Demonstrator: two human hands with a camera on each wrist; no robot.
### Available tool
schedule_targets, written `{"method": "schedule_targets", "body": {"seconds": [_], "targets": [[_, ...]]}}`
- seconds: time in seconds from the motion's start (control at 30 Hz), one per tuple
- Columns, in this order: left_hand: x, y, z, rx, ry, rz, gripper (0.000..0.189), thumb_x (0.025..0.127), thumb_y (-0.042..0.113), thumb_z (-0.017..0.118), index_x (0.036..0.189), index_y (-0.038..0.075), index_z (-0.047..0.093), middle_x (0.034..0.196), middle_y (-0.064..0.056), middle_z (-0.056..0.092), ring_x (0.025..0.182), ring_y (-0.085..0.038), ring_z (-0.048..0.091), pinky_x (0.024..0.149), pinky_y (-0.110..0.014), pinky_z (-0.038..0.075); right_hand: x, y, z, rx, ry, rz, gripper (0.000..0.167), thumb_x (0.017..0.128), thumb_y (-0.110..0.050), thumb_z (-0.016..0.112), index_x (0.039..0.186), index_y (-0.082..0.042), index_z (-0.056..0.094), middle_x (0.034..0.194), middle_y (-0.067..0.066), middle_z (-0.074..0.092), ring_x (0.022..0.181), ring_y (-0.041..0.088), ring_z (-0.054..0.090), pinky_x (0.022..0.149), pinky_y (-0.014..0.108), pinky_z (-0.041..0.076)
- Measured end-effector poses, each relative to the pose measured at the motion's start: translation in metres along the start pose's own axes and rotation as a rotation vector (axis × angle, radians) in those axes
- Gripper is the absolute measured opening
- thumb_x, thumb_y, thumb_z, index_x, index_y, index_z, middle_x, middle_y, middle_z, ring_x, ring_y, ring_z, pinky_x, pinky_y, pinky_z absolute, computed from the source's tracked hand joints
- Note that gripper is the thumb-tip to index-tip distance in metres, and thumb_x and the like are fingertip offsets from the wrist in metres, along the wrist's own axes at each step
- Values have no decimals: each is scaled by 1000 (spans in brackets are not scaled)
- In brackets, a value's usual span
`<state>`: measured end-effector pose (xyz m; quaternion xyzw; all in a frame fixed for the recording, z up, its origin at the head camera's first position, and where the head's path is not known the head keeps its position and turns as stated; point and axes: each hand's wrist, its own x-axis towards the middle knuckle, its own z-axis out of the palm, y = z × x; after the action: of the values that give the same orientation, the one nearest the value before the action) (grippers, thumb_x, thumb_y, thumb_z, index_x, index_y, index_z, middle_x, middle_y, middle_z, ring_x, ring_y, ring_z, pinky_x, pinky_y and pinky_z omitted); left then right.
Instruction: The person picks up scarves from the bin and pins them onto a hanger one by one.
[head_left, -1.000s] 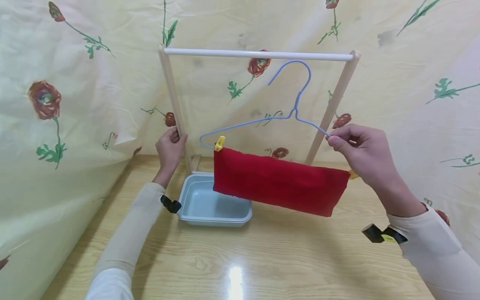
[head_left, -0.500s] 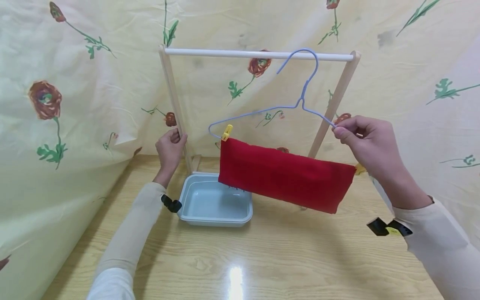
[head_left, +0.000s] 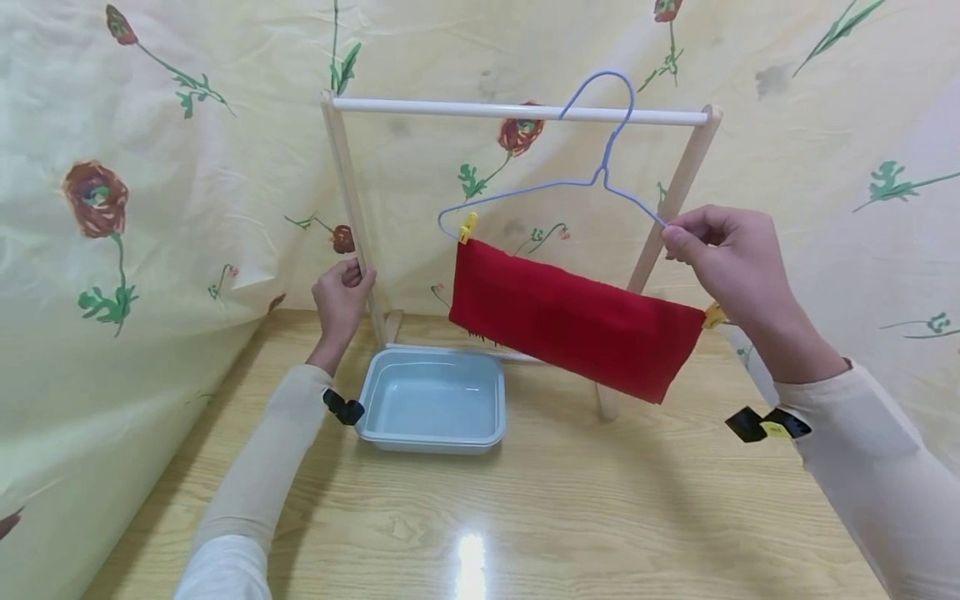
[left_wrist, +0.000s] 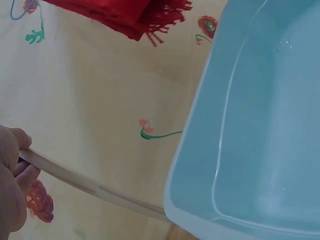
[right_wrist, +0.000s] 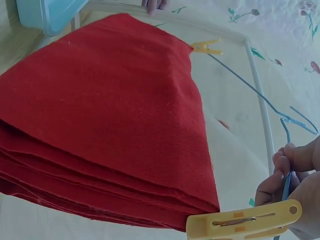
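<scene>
My right hand pinches the right shoulder of a blue wire hanger, whose hook overlaps the rack's white top bar in the head view. A folded red cloth with a fringed edge hangs from the hanger, tilted lower on the right. One yellow clothespin holds its left corner; another yellow clothespin shows large at the other corner in the right wrist view. On the left, my left hand grips the wooden upright of the rack, thumb and fingers around it.
A light blue plastic basin stands on the wood-grain table, just in front of the rack's left foot. The rack's right upright rises beside my right hand. A flower-printed sheet surrounds the back and sides.
My right hand has raised the hanger and cloth, bringing the hook from below the top bar to above it. The basin is now fully uncovered in the head view. My left hand stays put.
</scene>
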<state>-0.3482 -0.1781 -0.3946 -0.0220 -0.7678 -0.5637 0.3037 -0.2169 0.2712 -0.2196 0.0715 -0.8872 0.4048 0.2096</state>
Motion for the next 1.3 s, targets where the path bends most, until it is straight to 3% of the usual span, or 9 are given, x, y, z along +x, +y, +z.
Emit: {"method": "schedule_targets", "body": {"seconds": [0.17, 0.33, 0.63, 0.87, 1.1, 1.3], "targets": [[1, 0, 0, 8, -5, 2, 29, 94, 10, 74, 118, -5, 71, 114, -24, 72, 105, -29, 74, 82, -28, 60, 11, -3, 0, 16, -2, 20, 32, 100, -29, 66, 113, 0, 70, 80, -10, 66, 71, 7, 66, 67, 14, 51], [0, 0, -1, 10, -14, 3, 29, 95, 10, 74, 119, -5, 71, 115, -24, 72, 106, -29, 73, 83, -29, 59, 22, -6, 1, 32, -15, 59, 35, 100, -30, 66, 115, 1, 69, 83, -9, 66, 66, 10, 67, 65, 16, 55], [1, 1, -2, 3, -19, 14, 30, 95, 11, 74, 119, -6, 70, 114, -25, 72, 106, -30, 73, 83, -30, 60, 40, -8, 11, 61, -20, 135, 40, 99, -32, 67, 121, 2, 68, 90, -4, 65, 79, 16, 57, 57, 21, 55], [1, 1, -2, 11, -16, 8, 29, 94, 11, 74, 118, -6, 71, 114, -25, 72, 105, -30, 74, 83, -31, 60, 44, -8, 19, 53, -11, 128, 37, 99, -31, 67, 117, 2, 70, 84, -6, 66, 79, 17, 57, 54, 21, 52], [1, -1, -2, 2, -26, 7, 29, 94, 10, 74, 119, -6, 71, 116, -25, 72, 107, -30, 73, 84, -30, 59, 43, 1, 29, 25, -26, 145, 37, 100, -31, 66, 117, 2, 69, 87, -4, 65, 85, 18, 58, 64, 18, 49], [0, 1, -4, 6, -38, 8, 29, 94, 9, 74, 119, -6, 70, 116, -26, 71, 107, -32, 73, 83, -31, 59, 40, 10, 36, 21, -21, 98, 36, 100, -29, 66, 114, 4, 70, 81, -10, 64, 84, 18, 59, 68, 16, 49]]}}
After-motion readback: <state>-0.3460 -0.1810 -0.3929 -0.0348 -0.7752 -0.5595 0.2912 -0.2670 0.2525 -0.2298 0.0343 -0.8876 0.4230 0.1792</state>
